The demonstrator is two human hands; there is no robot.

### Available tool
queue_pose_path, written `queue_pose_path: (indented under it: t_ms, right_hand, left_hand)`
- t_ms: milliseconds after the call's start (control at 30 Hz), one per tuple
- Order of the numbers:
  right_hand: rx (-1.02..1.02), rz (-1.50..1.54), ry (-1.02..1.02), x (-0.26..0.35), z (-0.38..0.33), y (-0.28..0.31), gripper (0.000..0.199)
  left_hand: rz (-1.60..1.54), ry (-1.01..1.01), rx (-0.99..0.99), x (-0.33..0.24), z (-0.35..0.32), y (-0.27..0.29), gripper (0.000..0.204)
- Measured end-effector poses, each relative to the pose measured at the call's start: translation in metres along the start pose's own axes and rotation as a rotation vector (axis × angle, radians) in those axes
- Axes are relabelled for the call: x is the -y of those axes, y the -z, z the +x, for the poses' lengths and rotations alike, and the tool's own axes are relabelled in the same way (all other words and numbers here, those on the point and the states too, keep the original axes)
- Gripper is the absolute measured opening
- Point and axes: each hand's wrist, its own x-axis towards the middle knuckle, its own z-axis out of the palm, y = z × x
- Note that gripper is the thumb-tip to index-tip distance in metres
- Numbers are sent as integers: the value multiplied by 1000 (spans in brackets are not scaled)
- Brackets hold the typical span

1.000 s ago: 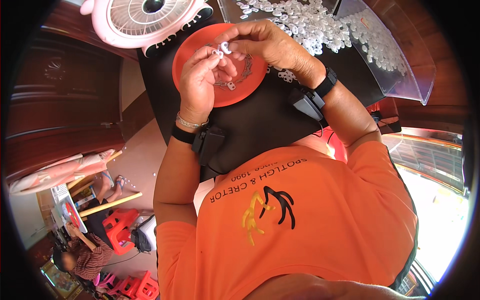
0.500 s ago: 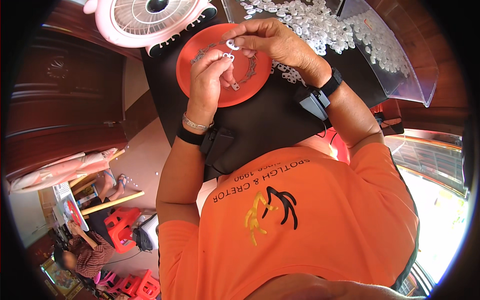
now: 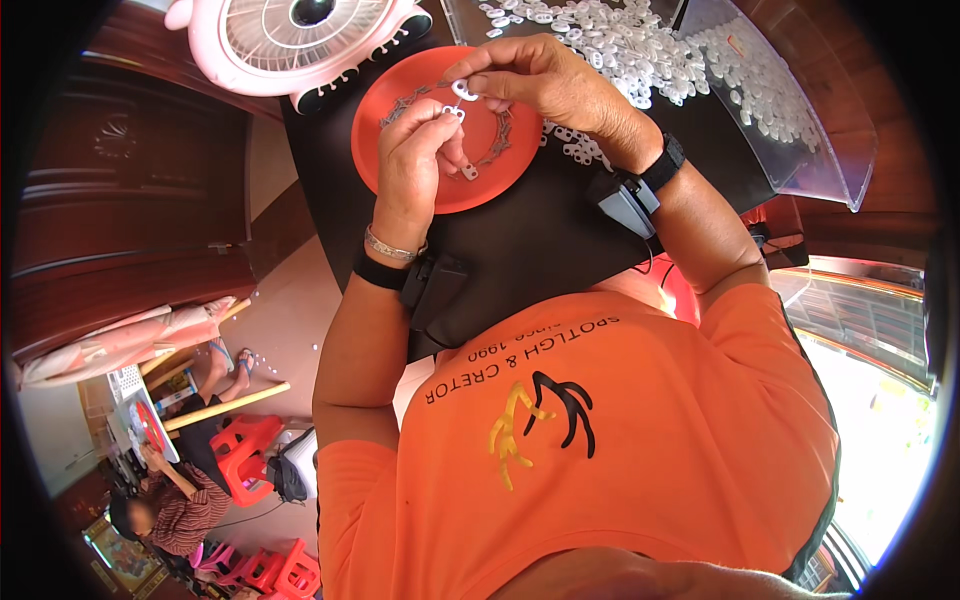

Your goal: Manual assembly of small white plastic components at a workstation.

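Note:
Over the round red dish (image 3: 385, 175), both of my hands are closed and almost meet. My left hand (image 3: 415, 150) pinches a small white plastic tag with holes (image 3: 453, 112) between thumb and fingertips. My right hand (image 3: 540, 80), to its upper right, grips another white oval tag (image 3: 464, 90). A thin piece seems to run between the two tags; its kind is too small to make out. A third pale tag (image 3: 469, 172) shows below my left fingers. Small grey pieces (image 3: 495, 150) lie in a ring inside the dish, partly hidden by my hands.
A heap of white tags (image 3: 640, 55) lies at the back right, with more in a clear plastic bin (image 3: 850, 185). Loose tags (image 3: 575, 145) rest beside the dish on the black table (image 3: 510, 250). A pink fan (image 3: 300, 45) stands at the back left. Another person (image 3: 185, 505) sits lower left.
Both hands hold nearly the same pose; my left fingers and the tag in them have shifted very slightly up and left.

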Motion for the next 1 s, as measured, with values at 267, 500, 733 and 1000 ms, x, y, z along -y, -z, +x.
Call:
queue_pose_path:
  t_ms: [267,500,733,1000]
  right_hand:
    - [5,-19,15,0,1,0,20]
    - [10,-30,-7,0,0,1,20]
    - [40,-12,8,0,-1,0,20]
    - [24,-131,118,2,-1,-2,19]
  left_hand:
    - [-4,4,-2,1,0,1,16]
    - [63,20,20,-5,-2,-1,20]
    - [10,8,4,0,0,0,17]
    - [104,19,43,-3,-2,1,20]
